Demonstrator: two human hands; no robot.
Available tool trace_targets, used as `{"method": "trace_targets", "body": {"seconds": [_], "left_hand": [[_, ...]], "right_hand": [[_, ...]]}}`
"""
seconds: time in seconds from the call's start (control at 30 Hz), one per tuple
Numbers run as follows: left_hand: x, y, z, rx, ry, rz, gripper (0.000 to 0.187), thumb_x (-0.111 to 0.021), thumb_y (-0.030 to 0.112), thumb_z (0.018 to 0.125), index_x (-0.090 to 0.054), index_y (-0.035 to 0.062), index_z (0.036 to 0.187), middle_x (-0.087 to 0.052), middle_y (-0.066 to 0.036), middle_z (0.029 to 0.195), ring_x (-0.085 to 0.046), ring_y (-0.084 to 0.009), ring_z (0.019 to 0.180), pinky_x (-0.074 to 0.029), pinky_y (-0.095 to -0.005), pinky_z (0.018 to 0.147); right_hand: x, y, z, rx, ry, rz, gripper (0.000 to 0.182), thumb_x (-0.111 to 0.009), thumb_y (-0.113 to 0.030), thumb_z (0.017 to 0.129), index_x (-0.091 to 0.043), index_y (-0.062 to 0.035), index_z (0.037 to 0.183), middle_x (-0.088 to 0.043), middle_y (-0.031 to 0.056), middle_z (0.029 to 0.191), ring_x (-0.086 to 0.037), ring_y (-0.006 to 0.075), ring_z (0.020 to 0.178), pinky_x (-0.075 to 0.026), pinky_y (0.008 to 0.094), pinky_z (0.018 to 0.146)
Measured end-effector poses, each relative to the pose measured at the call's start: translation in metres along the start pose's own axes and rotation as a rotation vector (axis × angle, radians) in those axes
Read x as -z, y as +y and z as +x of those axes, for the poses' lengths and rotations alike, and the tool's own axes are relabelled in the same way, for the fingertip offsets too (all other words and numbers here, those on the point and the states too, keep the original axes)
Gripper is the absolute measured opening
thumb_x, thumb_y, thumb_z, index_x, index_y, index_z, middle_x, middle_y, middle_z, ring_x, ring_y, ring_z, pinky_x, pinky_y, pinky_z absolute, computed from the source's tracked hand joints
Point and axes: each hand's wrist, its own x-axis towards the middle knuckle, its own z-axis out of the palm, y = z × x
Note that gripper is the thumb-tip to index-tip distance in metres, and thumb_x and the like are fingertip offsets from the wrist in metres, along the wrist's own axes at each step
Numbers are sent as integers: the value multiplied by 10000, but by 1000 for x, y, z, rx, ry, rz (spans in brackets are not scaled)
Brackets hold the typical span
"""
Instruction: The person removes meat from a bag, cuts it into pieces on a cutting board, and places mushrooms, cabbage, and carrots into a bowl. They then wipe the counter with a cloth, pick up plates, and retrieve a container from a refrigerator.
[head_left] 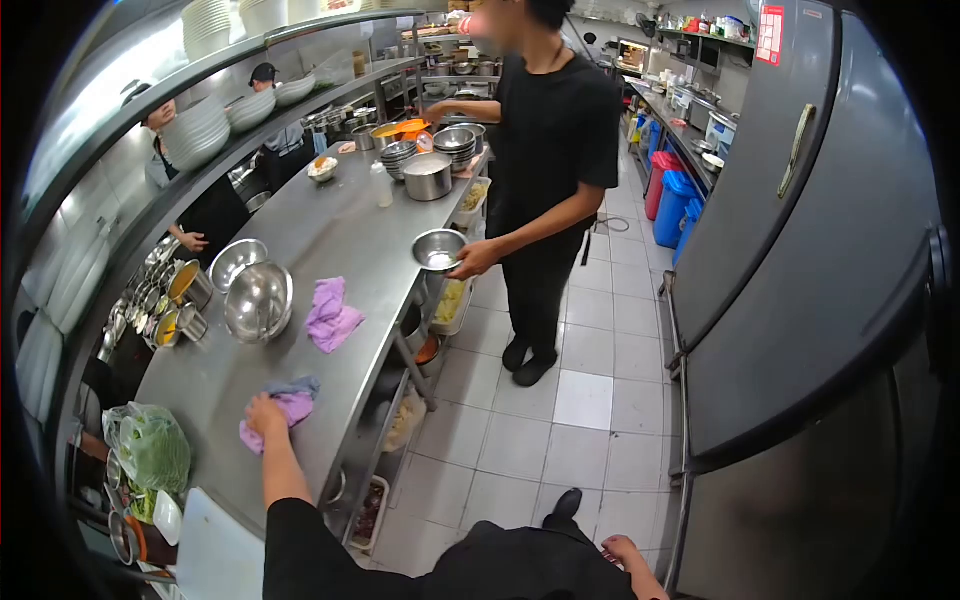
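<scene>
My left hand [265, 415] presses on a crumpled purple cloth [292, 403] with a bluish-grey part, lying on the steel counter [335, 245]. A second purple cloth [332, 315] lies a little farther along the counter, apart from my hand. Beyond my left hand stand two steel mixing bowls [258, 302], side by side. My right hand [622, 549] hangs low by my side near the bottom edge, its fingers partly curled, with something small and reddish at them that I cannot make out.
A co-worker in black [555, 130] stands at the counter's right side, holding a steel bowl [440, 250]. A bag of greens [150, 445] and a white cutting board [215, 545] lie near left. Tall grey refrigerators [770, 200] line the right. Bins [674, 205] stand beyond.
</scene>
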Motion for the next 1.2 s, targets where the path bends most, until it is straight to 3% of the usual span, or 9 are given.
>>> {"method": "trace_targets", "body": {"seconds": [0.2, 0.27, 0.43, 0.57, 0.7, 0.93, 0.97, 1.03, 1.2], "left_hand": [[57, 32, -91, 359, 75, -24, 315, -578, 194, 877, -584, 120, 1184, -543, -110, 1290, -486, -347, 1203, -402, -509, 973], [54, 52, -124, 34, 480, -111, 369, -580, 144, 859, -565, 58, 1218, -553, -173, 1271, -497, -379, 1187, -377, -471, 1018], [40, 176, -321, -518, 27, -754, 212, -580, 85, 822, -581, 45, 1030, -591, -183, 1004, -569, -411, 922, -471, -458, 808], [-133, 188, -475, -392, -1164, -268, 505, -731, 263, 762, -576, 73, 1204, -605, -191, 1157, -577, -368, 1090, -460, -450, 925], [-150, 256, -433, -582, -1188, -267, 495, -710, 284, 784, -575, 67, 1208, -622, -180, 1124, -608, -334, 1025, -488, -432, 845], [-146, 358, -387, -980, -1246, -233, 482, -660, 333, 836, -571, 52, 1217, -662, -153, 1048, -680, -254, 872, -553, -390, 657], [-137, 378, -382, -960, -1246, -233, 482, -660, 333, 836, -571, 52, 1217, -662, -153, 1048, -680, -254, 872, -553, -390, 657], [-114, 435, -368, 239, -1323, -752, 452, -635, 324, 864, -582, 21, 1194, -671, -129, 972, -684, -200, 754, -546, -352, 545], [-84, 513, -371, 344, -1263, -739, 384, -613, 333, 881, -635, 6, 1083, -671, -118, 891, -689, -215, 756, -552, -366, 568]], "right_hand": [[126, -46, 63, -47, -68, -10, 253, -530, -224, 925, -550, -94, 1141, -692, 139, 972, -697, 284, 749, -540, 439, 606], [175, -71, 86, -43, -60, -10, 248, -525, -228, 928, -551, -94, 1134, -691, 139, 972, -696, 282, 745, -540, 446, 607], [257, -194, 143, 149, -20, -56, 229, -532, -239, 913, -570, -81, 1074, -697, 135, 930, -691, 267, 713, -547, 423, 582], [287, -325, 164, 329, -8, -42, 252, -547, -249, 901, -566, -79, 1086, -695, 129, 917, -690, 240, 703, -535, 376, 538], [309, -401, 185, 411, -43, -83, 291, -569, -279, 908, -561, -72, 1112, -693, 128, 925, -690, 231, 689, -529, 349, 523], [389, -408, 241, 92, -118, -318, 266, -505, -271, 930, -601, -68, 1074, -698, 102, 908, -678, 236, 676, -528, 419, 583], [406, -405, 258, -13, -135, -382, 284, -496, -295, 947, -598, -74, 1091, -700, 91, 933, -681, 237, 703, -531, 433, 619], [441, -389, 324, -222, -230, -372, 317, -469, -340, 972, -584, -82, 1116, -700, 60, 986, -684, 227, 775, -531, 442, 676], [502, -435, 373, -32, -32, -431, 239, -586, -269, 904, -693, -73, 990, -709, 123, 898, -660, 248, 746, -527, 458, 631]]}}
